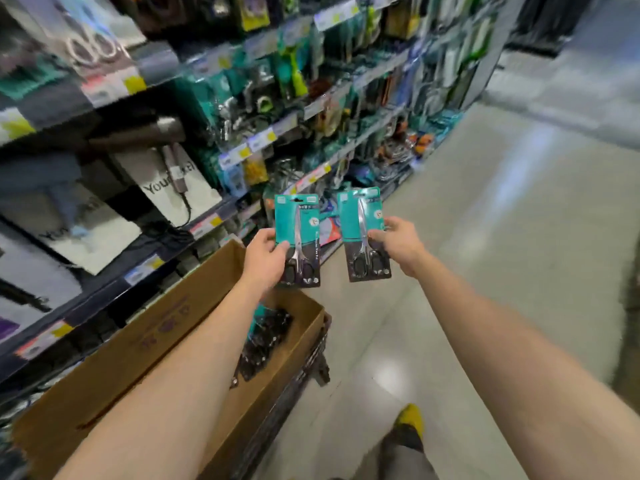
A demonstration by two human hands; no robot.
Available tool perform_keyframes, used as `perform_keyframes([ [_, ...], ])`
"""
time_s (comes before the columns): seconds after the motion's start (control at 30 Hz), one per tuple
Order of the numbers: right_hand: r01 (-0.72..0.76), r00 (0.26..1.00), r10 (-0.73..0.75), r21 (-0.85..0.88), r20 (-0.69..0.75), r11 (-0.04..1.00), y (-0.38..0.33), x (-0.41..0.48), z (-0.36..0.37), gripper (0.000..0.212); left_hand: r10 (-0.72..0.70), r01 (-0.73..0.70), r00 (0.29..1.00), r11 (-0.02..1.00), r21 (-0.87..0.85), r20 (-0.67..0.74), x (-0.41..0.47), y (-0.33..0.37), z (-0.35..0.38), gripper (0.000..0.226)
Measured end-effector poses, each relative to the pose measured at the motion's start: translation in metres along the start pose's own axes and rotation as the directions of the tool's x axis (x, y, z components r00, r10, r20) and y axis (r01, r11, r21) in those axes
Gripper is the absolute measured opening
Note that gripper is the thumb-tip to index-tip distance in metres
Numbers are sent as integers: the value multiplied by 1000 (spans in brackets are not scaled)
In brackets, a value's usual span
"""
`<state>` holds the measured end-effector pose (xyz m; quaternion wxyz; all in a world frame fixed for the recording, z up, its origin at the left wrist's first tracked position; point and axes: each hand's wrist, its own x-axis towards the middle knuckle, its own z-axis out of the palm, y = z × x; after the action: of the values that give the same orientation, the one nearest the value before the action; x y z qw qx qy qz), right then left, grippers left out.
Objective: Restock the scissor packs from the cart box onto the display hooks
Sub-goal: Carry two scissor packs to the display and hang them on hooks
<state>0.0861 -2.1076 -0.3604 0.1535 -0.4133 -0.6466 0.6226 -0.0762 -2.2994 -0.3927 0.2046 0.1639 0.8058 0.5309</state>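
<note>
- Step in hand: carrying stock from the box [138,341] towards the display [311,109]. Both packs are lifted out and neither is hung yet.
- The left hand [265,252] pinches the left pack [298,233] by its left edge, thumb on the front of the card. This grip is closed on the card.
- The right hand [398,242] pinches the right pack [363,230] by its right edge, also closed on the card.
- Both packs are in the air, side by side but apart, just past the far end of the box. The display shelves are beyond them and to the left.
- More packs [266,337] lie in a heap at the far end of the box, which rides on a cart [311,362].
- Each pack stands nearly upright with its long axis top to bottom and its printed face towards the camera. The blades point up and the black handles sit at the bottom. The right pack's top leans slightly left.
- The next move probably calls for finding the right hook and lining up the hang hole at the top of one pack. The hooks are too blurred to pick out here.
- With an edge pinch the card could swing as it is threaded on.
</note>
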Motion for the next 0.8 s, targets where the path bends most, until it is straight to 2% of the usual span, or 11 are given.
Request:
perform_keyframes([
  [0.13, 38, 998, -36, 33, -51, 999, -18, 51, -82, 17, 43, -43, 998, 999, -15, 49, 39, 52, 77, 17],
  [0.4, 108, 993, -107, -1, -46, 994, -57, 172, -216, 15, 44, -46, 998, 996, -77, -39, 102, 154, 197, 17],
  [0.63, 179, 983, -178, 18, -31, 984, -104, 284, -264, 15, 74, -80, 993, 995, -57, -95, 181, 219, 248, 15],
  [0.8, 237, 971, -237, -81, 0, 968, -140, 398, -272, 14, 85, -92, 992, 994, -67, -96, 273, 245, 281, 10],
])
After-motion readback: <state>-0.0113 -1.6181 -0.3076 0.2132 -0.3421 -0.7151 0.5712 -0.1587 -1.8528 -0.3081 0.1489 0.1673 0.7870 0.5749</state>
